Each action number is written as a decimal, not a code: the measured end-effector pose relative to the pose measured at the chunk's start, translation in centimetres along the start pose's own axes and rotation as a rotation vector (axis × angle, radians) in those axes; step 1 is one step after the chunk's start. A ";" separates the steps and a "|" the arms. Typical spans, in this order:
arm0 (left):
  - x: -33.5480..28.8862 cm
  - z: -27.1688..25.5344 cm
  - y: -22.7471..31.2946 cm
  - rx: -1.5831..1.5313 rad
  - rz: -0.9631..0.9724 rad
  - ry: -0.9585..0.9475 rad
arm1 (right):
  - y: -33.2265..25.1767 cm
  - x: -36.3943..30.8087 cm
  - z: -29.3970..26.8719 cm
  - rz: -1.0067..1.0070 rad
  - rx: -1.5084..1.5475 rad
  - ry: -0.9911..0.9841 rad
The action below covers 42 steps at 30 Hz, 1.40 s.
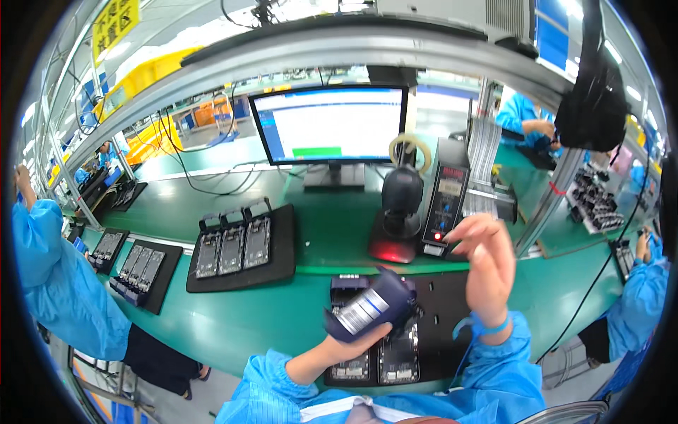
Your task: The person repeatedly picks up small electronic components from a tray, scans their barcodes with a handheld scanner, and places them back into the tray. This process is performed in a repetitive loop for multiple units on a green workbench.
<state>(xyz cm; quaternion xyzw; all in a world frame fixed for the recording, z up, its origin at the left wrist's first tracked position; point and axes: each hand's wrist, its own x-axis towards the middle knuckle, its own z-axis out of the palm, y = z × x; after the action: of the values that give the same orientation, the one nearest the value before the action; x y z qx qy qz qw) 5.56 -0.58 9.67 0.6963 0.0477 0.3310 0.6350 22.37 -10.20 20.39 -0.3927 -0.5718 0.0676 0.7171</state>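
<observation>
Green bench (226, 318), tray (450, 339) of boards (399, 362), left fingers (380, 331) gripping device (369, 309), right fingers (483, 227) (blurred) seemingly parted, empty

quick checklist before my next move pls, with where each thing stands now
1. Dark blue casing held in left hand, white label showing: ok
2. Right hand free, nothing visible in it: ok
3. Blue wrist strap on right wrist: ok
4. Monitor on: ok
5. Right fingers clear of the black control box: cannot tell, they overlap in this view
6. Circuit boards on the mat fully in sight: not ok, casing partly covers them
</observation>
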 end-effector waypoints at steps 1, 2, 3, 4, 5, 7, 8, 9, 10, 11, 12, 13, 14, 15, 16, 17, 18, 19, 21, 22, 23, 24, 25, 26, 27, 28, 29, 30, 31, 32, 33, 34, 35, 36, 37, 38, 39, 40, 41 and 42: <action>-0.6 -1.2 -0.4 -0.187 -0.192 0.042 | -0.6 1.8 -0.5 -0.127 -0.139 -0.010; -0.7 -2.2 -0.9 -0.360 -0.207 0.095 | -1.6 3.9 -0.7 -0.192 -0.238 0.013; -0.5 -3.2 -1.4 -0.545 -0.229 0.131 | -2.8 6.3 -1.0 -0.252 -0.355 0.042; -0.8 -4.2 -1.1 -0.666 -0.287 0.161 | -3.2 9.0 -1.2 -0.416 -0.521 0.072; -1.1 -5.1 -0.6 -0.706 -0.308 0.184 | -3.9 12.2 -1.0 -0.583 -0.685 0.100; -2.3 -7.7 -2.1 -0.784 -0.344 0.216 | -5.1 18.3 1.1 -0.672 -0.715 0.047; -2.6 -8.3 -2.7 -0.796 -0.337 0.247 | -5.0 21.4 1.5 -0.679 -0.780 -0.036; -3.3 -9.4 -3.7 -0.852 -0.335 0.261 | -4.8 24.5 1.9 -0.684 -0.832 -0.117; -4.3 -10.7 -4.9 -0.904 -0.327 0.278 | -5.0 27.3 2.6 -0.597 -0.913 -0.268; -5.1 -12.0 -6.0 -0.960 -0.322 0.299 | -4.8 29.7 3.3 -0.502 -0.989 -0.425; -4.8 -12.3 -6.9 -0.948 -0.358 0.313 | -4.9 31.3 3.4 -0.434 -1.114 -0.411; -5.2 -13.0 -7.5 -1.029 -0.349 0.246 | -3.9 32.4 4.1 -0.365 -1.193 -0.400; -5.4 -13.6 -8.0 -1.108 -0.337 0.176 | -3.4 33.3 4.5 -0.235 -1.246 -0.414; -5.7 -14.2 -8.2 -1.186 -0.320 0.105 | -3.1 34.1 5.2 -0.107 -1.297 -0.426; -5.2 -13.0 -6.3 -1.109 -0.426 0.310 | -2.5 34.5 5.5 0.026 -1.345 -0.438; -5.0 -12.6 -5.7 -1.156 -0.406 0.289 | -1.8 34.8 5.7 0.037 -1.334 -0.436; -5.0 -12.3 -5.2 -1.200 -0.383 0.268 | -1.5 34.8 6.1 0.045 -1.321 -0.432; -5.1 -12.1 -5.0 -1.243 -0.359 0.248 | -1.2 34.9 6.4 0.052 -1.307 -0.428; -5.3 -12.1 -5.1 -1.200 -0.384 0.247 | -0.8 35.0 7.2 -0.011 -1.307 -0.423; -5.5 -12.0 -5.1 -1.180 -0.397 0.250 | -0.6 34.9 7.8 -0.042 -1.305 -0.423; -5.6 -12.0 -5.1 -1.172 -0.441 0.296 | -0.9 35.1 8.3 -0.021 -1.303 -0.467; -5.6 -11.9 -5.2 -1.168 -0.494 0.343 | -1.2 35.6 8.4 0.009 -1.303 -0.513; -5.5 -11.7 -5.5 -1.167 -0.560 0.390 | -0.9 36.2 7.9 0.051 -1.305 -0.561; -5.4 -11.5 -5.7 -1.205 -0.581 0.390 | -1.0 36.7 7.0 -0.041 -1.381 -0.567; -5.2 -11.3 -5.7 -1.199 -0.597 0.413 | -0.5 36.7 6.7 -0.066 -1.328 -0.564; -4.9 -11.1 -5.6 -1.187 -0.610 0.431 | 1.0 37.0 5.5 -0.103 -1.333 -0.517; -4.9 -11.0 -5.6 -1.175 -0.624 0.449 | 2.6 37.4 4.6 -0.139 -1.338 -0.470; -5.6 -11.8 -6.2 -1.159 -0.578 0.441 | 2.2 36.7 6.4 -0.060 -1.295 -0.486; -6.2 -12.1 -5.9 -1.149 -0.593 0.521 | -0.3 35.2 8.9 0.017 -1.257 -0.505; -5.2 -11.3 -5.6 -1.150 -0.641 0.517 | -3.5 33.9 8.5 0.119 -1.289 -0.477; -4.9 -11.2 -5.2 -1.134 -0.668 0.563 | -3.2 34.2 8.3 0.071 -1.272 -0.515; -4.8 -11.2 -5.0 -1.118 -0.693 0.535 | -3.0 34.3 8.1 0.052 -1.259 -0.501; -4.6 -11.0 -4.5 -1.115 -0.698 0.566 | -2.7 34.4 7.9 0.034 -1.250 -0.486; -4.4 -10.8 -3.7 -1.105 -0.694 0.608 | -2.1 34.8 7.7 0.009 -1.209 -0.511; -4.4 -10.8 -3.3 -1.094 -0.691 0.647 | -1.5 35.4 7.5 -0.013 -1.171 -0.534; -4.7 -11.0 -3.8 -1.120 -0.656 0.612 | -0.8 35.8 7.2 -0.035 -1.133 -0.555; -4.7 -11.1 -4.0 -1.120 -0.660 0.618 | -0.8 35.9 7.3 -0.036 -1.139 -0.557; -4.7 -11.2 -4.1 -1.120 -0.664 0.625 | -0.8 36.0 7.4 -0.036 -1.144 -0.558; -4.7 -11.2 -4.1 -1.119 -0.668 0.631 | -0.7 36.1 7.5 -0.035 -1.149 -0.559; -4.6 -11.1 -3.8 -1.117 -0.680 0.635 | -0.9 35.9 7.7 -0.021 -1.171 -0.539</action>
<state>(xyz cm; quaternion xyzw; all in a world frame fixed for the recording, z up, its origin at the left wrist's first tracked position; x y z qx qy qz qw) -2.43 7.33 4.05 0.0852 0.2677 0.2765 0.9191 27.40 12.52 48.79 -0.6827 -0.6780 -0.1663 0.2157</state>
